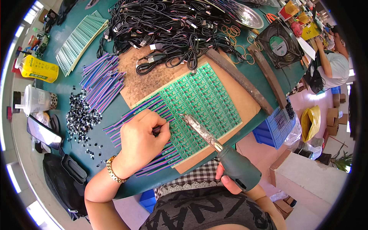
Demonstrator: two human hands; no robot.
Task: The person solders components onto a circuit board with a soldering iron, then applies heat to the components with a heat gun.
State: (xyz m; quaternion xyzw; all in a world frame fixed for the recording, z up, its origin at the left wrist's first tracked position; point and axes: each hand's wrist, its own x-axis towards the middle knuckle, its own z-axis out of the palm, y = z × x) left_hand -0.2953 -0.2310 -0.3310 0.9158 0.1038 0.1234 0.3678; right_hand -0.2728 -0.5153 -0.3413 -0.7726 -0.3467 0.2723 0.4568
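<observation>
My right hand point(229, 181) grips the dark green handle of a soldering iron point(203, 132). Its tip hovers at or just over a large green circuit board panel point(207, 99), made of many small repeated boards; whether it touches, I cannot tell. Beside the tip, my left hand point(143, 132) is closed in a pinch over the panel's left part; what its fingers hold is hidden. Short multicoloured ribbon wires point(163, 161) stick out from that left edge, above and below the hand. Under the panel lies a brown board point(247, 103).
Farther off are a heap of black cables point(165, 23), loose ribbon wires point(101, 82), small black parts point(80, 115), stacked panels point(82, 40), metal bars point(239, 78) and a fan point(279, 44). A yellow bottle point(38, 69) and phone point(44, 132) stand left. A co-worker point(333, 69) sits far right.
</observation>
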